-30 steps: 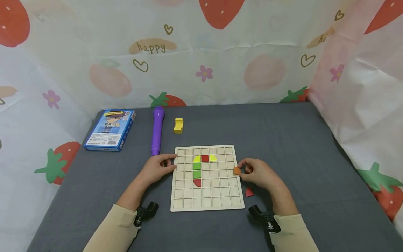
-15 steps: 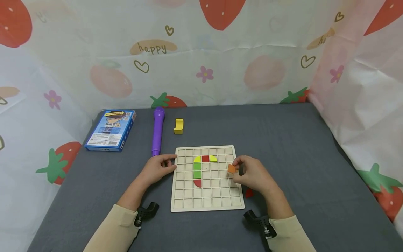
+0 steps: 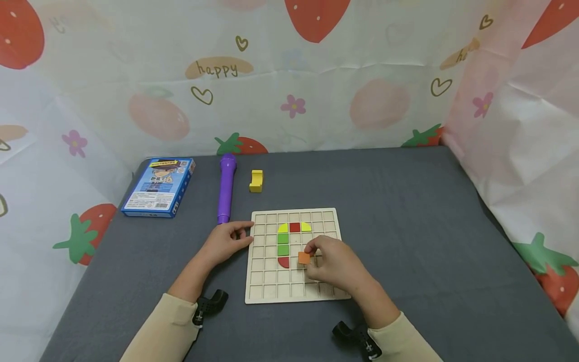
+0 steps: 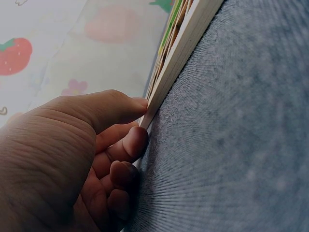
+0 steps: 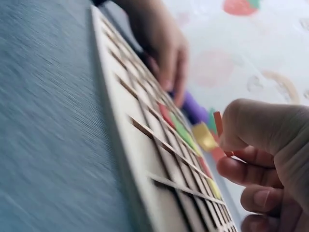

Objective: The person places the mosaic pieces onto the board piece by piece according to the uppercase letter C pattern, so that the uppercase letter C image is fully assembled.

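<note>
A pale wooden grid board [image 3: 267, 291] lies on the dark cloth, its small square cells edged by raised ridges. My left hand [image 3: 227, 244] holds its left edge, the thumb and curled fingers right at the rim in the left wrist view. Between thumb and fingertips, my right hand [image 3: 336, 264] pinches an orange square tile [image 3: 304, 258] close over the middle of the board. In the cells sit two green squares [image 3: 283, 244], a red square [image 3: 295, 228], a red quarter-round [image 3: 283, 262] and yellow quarter-rounds [image 3: 306, 227].
Behind the board's left side lies a purple microphone-shaped stick [image 3: 225, 191]. To its right stands a yellow notched block [image 3: 256, 181]. A blue printed box [image 3: 158, 187] lies at the table's back left. Printed sheeting [image 3: 325, 75] rises along the back and sides.
My right hand has moved left from the board's right edge to over its middle, bringing the orange tile along. A red piece on the cloth is now hidden behind that arm. My left hand stays put.
</note>
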### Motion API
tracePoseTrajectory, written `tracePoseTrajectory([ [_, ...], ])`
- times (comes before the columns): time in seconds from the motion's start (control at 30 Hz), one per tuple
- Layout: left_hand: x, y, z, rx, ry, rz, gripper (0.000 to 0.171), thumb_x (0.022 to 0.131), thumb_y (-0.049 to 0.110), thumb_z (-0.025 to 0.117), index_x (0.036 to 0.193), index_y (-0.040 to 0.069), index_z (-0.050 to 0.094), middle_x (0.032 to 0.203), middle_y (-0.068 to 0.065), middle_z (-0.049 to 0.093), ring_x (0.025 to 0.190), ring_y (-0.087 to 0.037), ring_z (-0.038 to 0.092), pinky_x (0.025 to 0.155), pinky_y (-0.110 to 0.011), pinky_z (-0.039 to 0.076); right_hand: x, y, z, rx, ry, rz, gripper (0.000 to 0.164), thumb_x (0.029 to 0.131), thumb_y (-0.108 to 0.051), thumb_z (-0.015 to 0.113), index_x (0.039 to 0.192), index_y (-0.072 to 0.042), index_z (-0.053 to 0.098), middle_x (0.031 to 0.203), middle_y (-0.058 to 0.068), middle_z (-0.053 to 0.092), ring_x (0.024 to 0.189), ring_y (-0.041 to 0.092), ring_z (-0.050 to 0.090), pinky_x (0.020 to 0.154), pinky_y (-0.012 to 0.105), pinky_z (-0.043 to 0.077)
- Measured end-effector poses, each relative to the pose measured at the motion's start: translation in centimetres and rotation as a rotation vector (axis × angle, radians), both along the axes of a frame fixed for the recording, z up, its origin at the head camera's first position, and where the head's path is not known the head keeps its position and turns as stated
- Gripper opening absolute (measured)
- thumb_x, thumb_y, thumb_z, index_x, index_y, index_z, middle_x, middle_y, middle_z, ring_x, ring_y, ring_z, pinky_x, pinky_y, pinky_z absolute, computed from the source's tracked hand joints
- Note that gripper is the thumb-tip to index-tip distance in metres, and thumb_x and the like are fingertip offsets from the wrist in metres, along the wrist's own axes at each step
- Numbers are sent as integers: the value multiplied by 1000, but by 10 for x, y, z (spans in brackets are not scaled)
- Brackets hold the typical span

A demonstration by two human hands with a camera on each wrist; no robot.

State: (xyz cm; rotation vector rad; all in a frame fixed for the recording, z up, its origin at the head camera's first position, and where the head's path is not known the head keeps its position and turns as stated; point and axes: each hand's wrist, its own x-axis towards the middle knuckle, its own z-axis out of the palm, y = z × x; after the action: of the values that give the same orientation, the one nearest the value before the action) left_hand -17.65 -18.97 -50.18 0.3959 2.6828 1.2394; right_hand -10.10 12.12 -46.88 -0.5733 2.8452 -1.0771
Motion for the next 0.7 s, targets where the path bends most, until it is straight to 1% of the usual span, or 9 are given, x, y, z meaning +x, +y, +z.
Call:
tracePoseTrajectory([
  [0.03, 0, 0, 0, 0, 1, -1, 39, 94, 17, 76, 130, 5, 70, 78, 0, 60, 64, -18, 50, 59, -31, 38, 1, -4, -2, 22, 36, 6, 25, 74, -7, 72, 98, -13, 71, 93, -7, 65, 68, 7, 49, 65, 29, 46],
  [0.13, 0, 0, 1, -1, 3, -4, 39, 94, 17, 76, 130, 4, 70, 78, 0, 60, 64, -18, 50, 59, -31, 38, 4, -10, -7, 81, 140, 41, 21, 75, -10, 73, 96, -14, 72, 97, -9, 63, 76, 7, 55, 69, 29, 49],
  [0.27, 0, 1, 2, 4, 5, -6, 39, 94, 17, 76, 130, 3, 70, 78, 0, 60, 64, -18, 50, 59, -31, 38, 4, -17, -13, 127, 205, 57, 20, 76, -11, 74, 95, -15, 72, 101, -7, 59, 73, 6, 54, 65, 28, 48],
  [0.4, 1, 1, 2, 4, 4, -6, 39, 94, 16, 76, 130, 3, 70, 78, 0, 60, 64, -18, 50, 59, -31, 38, 4, -20, -17, 143, 208, 45, 20, 76, -11, 73, 95, -15, 73, 102, -6, 56, 71, 7, 53, 63, 27, 47],
  [0.57, 1, 1, 1, 2, 3, -7, 40, 94, 17, 76, 131, 4, 70, 78, 0, 60, 65, -18, 50, 60, -31, 38, 5, -20, -19, 147, 177, 25, 19, 78, -11, 73, 96, -15, 74, 104, -6, 55, 76, 8, 56, 67, 29, 49],
  [0.7, 0, 0, 1, 4, 6, -6, 39, 94, 16, 76, 130, 3, 70, 77, 0, 60, 65, -18, 50, 60, -31, 39, 5, -21, -18, 155, 165, 25, 18, 80, -12, 73, 98, -15, 75, 105, -5, 55, 79, 9, 57, 68, 30, 50],
])
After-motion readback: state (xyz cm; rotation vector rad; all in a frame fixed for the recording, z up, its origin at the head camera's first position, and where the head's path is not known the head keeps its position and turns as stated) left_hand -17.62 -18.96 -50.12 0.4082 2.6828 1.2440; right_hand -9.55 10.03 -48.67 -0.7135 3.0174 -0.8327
